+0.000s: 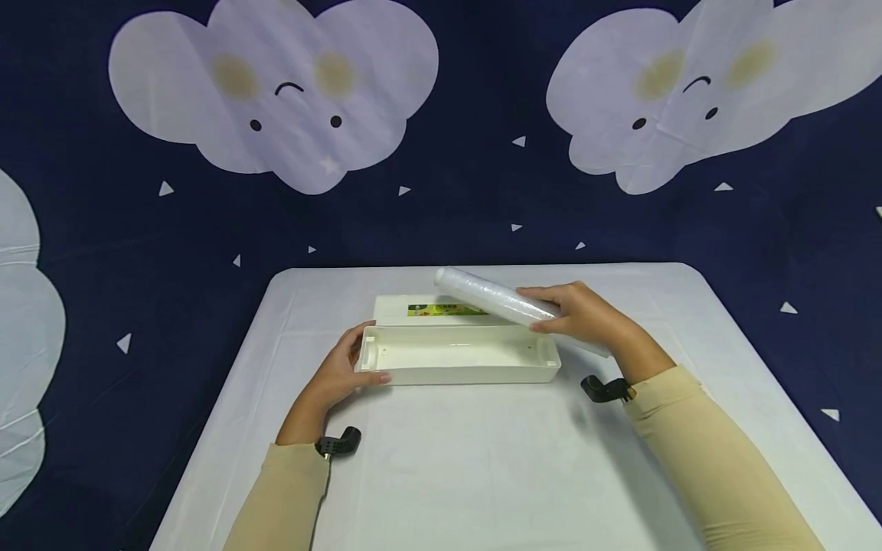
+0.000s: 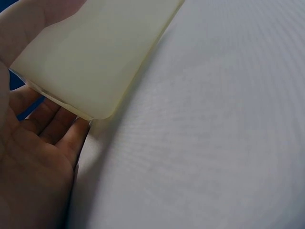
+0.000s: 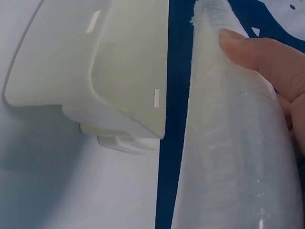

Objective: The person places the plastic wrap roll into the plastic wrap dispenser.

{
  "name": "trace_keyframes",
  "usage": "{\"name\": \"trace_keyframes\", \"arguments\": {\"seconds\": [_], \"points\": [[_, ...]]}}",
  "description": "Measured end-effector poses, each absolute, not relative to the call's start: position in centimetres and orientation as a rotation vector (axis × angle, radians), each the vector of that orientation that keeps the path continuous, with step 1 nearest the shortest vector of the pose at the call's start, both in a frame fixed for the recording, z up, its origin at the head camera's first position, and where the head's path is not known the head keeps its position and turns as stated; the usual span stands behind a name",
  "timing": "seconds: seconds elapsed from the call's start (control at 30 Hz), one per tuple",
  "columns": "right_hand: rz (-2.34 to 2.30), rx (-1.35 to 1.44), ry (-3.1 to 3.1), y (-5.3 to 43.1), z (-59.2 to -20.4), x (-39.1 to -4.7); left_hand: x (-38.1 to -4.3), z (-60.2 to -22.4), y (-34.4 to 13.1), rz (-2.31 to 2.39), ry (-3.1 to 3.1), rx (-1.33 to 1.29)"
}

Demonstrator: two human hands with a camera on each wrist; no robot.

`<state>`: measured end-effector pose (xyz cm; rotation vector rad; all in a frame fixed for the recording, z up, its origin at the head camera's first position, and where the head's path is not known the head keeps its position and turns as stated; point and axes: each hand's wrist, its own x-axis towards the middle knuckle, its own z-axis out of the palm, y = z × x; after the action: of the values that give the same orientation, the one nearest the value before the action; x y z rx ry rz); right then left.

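A long cream plastic cling film box (image 1: pixel 458 376) lies on the table with its hinged lid (image 1: pixel 389 311) folded back behind it. Its inside is bare. My left hand (image 1: pixel 342 366) grips the left end, thumb along the front wall and fingers round the end; the left wrist view shows this end of the box (image 2: pixel 95 62) close up. Above the box's right part, my right hand (image 1: pixel 586 315) holds a roll of clear cling film (image 1: pixel 492 295), tilted with its left end higher. In the right wrist view the roll (image 3: pixel 233 138) hangs apart from the box.
A white cloth covers the table (image 1: pixel 441 467). Behind it hangs a dark blue curtain (image 1: pixel 468 207) with clouds and small triangles. A green and yellow label (image 1: pixel 441 310) is on the lid. Each wrist carries a small black camera (image 1: pixel 602 389).
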<state>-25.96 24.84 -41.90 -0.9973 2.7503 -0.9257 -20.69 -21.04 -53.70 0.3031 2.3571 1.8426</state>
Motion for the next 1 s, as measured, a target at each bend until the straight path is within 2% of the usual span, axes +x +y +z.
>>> {"name": "trace_keyframes", "arguments": {"seconds": [1.0], "points": [[-0.931,-1.029,2.646,21.7,-41.8,-26.0,-20.8,-53.7,-21.2,1.852,2.344,0.305]]}}
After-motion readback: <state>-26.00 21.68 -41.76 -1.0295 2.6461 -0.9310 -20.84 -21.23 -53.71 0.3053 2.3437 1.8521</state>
